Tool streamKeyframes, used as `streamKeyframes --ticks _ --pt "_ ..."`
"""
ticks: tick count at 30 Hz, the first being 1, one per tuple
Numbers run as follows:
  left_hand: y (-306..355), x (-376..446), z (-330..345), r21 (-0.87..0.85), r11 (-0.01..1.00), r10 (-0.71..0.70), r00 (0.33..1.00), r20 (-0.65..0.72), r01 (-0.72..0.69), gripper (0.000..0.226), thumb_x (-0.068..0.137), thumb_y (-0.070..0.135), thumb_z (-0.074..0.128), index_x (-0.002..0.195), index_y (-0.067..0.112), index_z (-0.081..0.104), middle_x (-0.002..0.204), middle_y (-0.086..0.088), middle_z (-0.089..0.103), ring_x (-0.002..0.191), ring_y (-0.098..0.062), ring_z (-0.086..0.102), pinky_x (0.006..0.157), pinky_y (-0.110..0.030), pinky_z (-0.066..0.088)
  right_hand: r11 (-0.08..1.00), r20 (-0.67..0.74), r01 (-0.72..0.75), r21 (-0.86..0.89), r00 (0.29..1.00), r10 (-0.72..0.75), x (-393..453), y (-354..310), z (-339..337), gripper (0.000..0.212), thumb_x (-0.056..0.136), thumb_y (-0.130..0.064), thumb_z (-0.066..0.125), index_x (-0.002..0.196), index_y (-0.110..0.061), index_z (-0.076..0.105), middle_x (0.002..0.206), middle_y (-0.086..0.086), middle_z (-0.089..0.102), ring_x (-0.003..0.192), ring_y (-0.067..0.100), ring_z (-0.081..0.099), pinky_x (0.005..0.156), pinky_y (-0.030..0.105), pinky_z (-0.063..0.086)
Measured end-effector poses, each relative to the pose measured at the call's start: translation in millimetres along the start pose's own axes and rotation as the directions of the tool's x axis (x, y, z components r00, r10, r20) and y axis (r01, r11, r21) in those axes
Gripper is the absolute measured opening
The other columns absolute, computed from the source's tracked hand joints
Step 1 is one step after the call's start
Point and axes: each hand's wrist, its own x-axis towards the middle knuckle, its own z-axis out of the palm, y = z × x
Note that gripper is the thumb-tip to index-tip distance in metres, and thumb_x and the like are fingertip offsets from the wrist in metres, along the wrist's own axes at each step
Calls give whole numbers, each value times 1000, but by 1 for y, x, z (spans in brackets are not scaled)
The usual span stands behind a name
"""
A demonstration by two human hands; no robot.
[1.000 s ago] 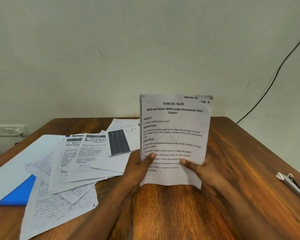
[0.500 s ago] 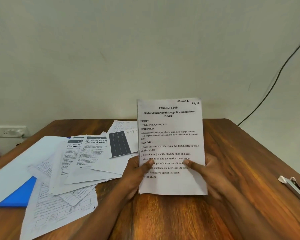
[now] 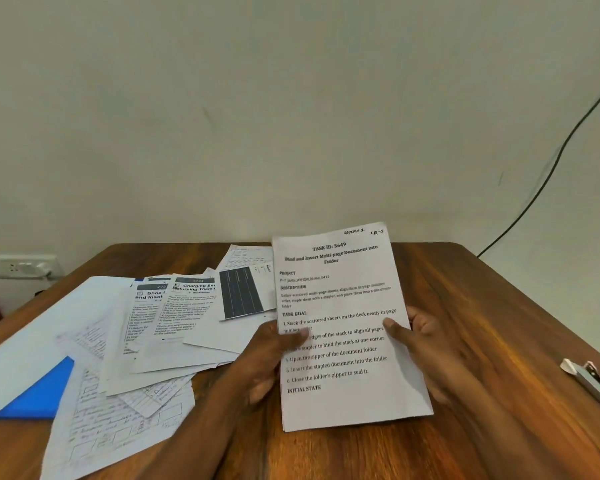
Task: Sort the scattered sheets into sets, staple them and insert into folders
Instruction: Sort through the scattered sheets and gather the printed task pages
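I hold a set of printed sheets [image 3: 343, 306], headed "TASK ID: 3649", tilted back over the middle of the wooden table [image 3: 482, 306]. My left hand [image 3: 267, 358] grips its left edge, thumb on the front page. My right hand [image 3: 423, 344] grips the right edge, thumb on the text too. Scattered sheets [image 3: 160, 341], printed and handwritten, lie overlapped on the table's left half. A blue folder [image 3: 39, 393] pokes out under them at the far left. A silver stapler [image 3: 593, 382] lies near the right edge.
A large white sheet [image 3: 49, 323] covers part of the blue folder. A wall socket strip [image 3: 14, 266] sits at the left wall, and a black cable [image 3: 551, 168] runs down the wall at the right. Bare wood shows between the held set and the stapler.
The held set has come down from upright and leans back toward the table, its lower edge nearer to me. Both hands have slid higher along its side edges.
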Motion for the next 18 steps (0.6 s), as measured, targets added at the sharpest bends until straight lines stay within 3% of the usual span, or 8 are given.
streamKeyframes --ticks 4,10,15,18 --pt "16 10 5 16 997 77 983 -169 -75 25 103 21 62 121 5 69 111 -19 78 102 -39 76 92 -57 60 998 90 -52 -33 994 55 -3 7 9 23 105 -5 55 122 -7 70 116 13 78 104 34 76 97 52 57" --pt "12 15 0 41 999 28 988 -155 -22 30 104 22 60 125 2 67 114 -20 77 104 -40 75 98 -62 55 988 145 -115 -101 981 129 -7 7 8 25 106 -4 52 125 -7 69 119 10 78 108 32 75 103 54 55" --pt "5 13 -3 79 997 -16 996 -88 23 30 105 23 58 126 3 66 116 -21 76 105 -40 74 95 -58 58 994 116 -94 -62 988 101 0 -1 8 22 104 -14 60 121 -5 71 113 12 79 102 35 77 93 49 60" --pt "3 13 -2 137 990 -37 999 -39 42 32 106 25 58 128 4 65 118 -20 76 108 -40 74 97 -59 57 998 43 -60 -9 997 60 11 -8 11 15 104 -13 60 112 -7 71 105 10 81 88 26 79 69 33 63"
